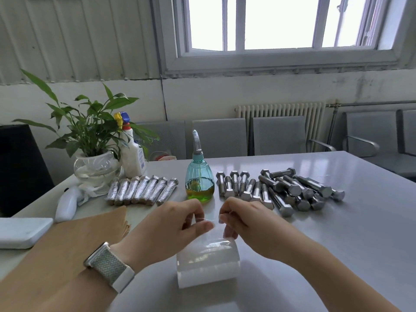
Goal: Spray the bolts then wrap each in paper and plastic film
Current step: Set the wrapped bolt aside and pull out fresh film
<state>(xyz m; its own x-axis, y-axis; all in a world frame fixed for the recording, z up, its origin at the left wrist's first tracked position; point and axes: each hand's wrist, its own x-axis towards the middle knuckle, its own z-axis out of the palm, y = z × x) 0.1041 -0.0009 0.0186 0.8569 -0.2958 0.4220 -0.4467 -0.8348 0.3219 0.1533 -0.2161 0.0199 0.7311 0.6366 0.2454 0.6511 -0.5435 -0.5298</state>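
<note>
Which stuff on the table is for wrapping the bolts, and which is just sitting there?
For the job: bare bolts, green spray bottle, brown paper, plastic film roll, wrapped bolts, both hands pulling film: left hand, right hand.

Just lying about: potted plant, white spray bottle, white box.

Wrapped bolts (142,189): seven. Spray bottles (199,176): two.

Daylight poured from blown-out window (279,23) at far side; grey table (337,221) showed soft glare, faint shadows fell toward near edge; wide-angle bending warped edges; slight softness overall, hands mildly blurred
</note>
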